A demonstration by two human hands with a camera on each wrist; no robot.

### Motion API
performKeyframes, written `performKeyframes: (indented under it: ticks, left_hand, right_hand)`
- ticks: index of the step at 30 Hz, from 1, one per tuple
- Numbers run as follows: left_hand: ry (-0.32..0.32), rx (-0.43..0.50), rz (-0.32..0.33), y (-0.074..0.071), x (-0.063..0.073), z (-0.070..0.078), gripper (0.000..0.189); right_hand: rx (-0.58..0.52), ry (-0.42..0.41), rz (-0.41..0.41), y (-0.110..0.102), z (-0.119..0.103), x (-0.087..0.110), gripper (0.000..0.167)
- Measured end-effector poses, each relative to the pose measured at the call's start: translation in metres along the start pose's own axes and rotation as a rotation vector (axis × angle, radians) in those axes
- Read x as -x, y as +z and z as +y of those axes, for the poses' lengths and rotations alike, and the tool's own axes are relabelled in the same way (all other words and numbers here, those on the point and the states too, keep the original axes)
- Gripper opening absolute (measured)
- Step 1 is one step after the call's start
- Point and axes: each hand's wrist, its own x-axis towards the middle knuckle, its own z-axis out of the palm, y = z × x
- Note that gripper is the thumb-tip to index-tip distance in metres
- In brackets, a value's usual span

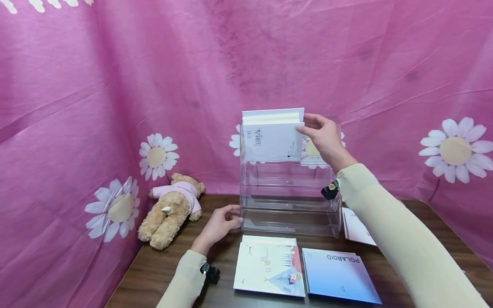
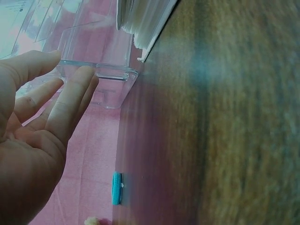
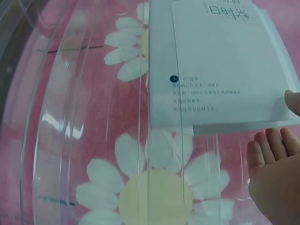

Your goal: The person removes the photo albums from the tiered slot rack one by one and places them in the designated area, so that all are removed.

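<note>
A white book [image 1: 271,141] with dark lettering stands in the top tier of a clear, stepped display rack [image 1: 290,220]. Its covers spread slightly apart at the top. My right hand [image 1: 323,137] holds the book by its right edge, thumb on the front cover and fingers toward the back. In the right wrist view the thumb overlaps the cover of the book [image 3: 225,70], and the fingertips sit just past its edge. Low at the rack's left side, my left hand [image 1: 219,226] rests with fairly straight fingers against the clear edge [image 2: 108,70].
In front of the rack lie a cream illustrated book [image 1: 265,269] and a blue-white book [image 1: 339,273] marked POLAROID. Another pale book [image 1: 356,226] lies right of the rack, partly behind my right arm. A teddy bear [image 1: 169,211] lies on the left, by the pink flowered cloth [image 1: 192,64].
</note>
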Motion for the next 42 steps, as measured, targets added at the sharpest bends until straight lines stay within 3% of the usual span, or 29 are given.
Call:
performKeyframes:
  ticks: [19, 42]
  left_hand:
    - [-0.009, -0.02, -0.005, -0.001, 0.001, -0.001, 0.048]
    - [0.014, 0.027, -0.014, 0.001, 0.0, -0.004, 0.05]
  right_hand:
    - [0.048, -0.071, 0.074, 0.007, 0.006, -0.003, 0.047]
    - [0.129, -0.119, 0.056, 0.001, -0.007, -0.006, 0.046]
